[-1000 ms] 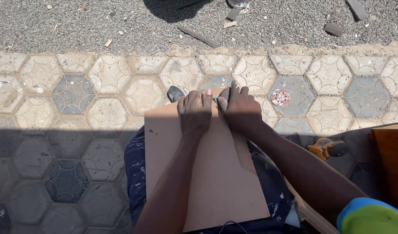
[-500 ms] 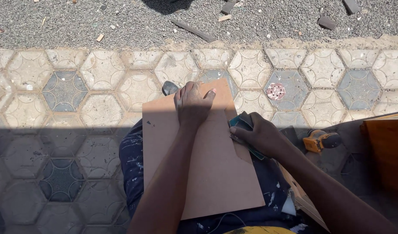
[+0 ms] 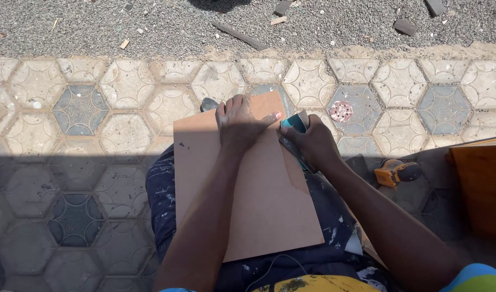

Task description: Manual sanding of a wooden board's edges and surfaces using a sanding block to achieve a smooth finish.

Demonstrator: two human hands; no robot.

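Left hand (image 3: 238,125) flat on smooth brown board (image 3: 242,200), right hand (image 3: 313,145) clasping teal sanding block (image 3: 295,122)

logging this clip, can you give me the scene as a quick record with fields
setting: hexagonal paving tiles beside a gravel strip, part sun, part shade
left hand: pressed flat on a brown board lying across the lap
right hand: grips a teal sanding block against the board's right edge
nearby: yellow power tool on the ground to the right, orange wooden panel at far right, pinkish disc on a tile
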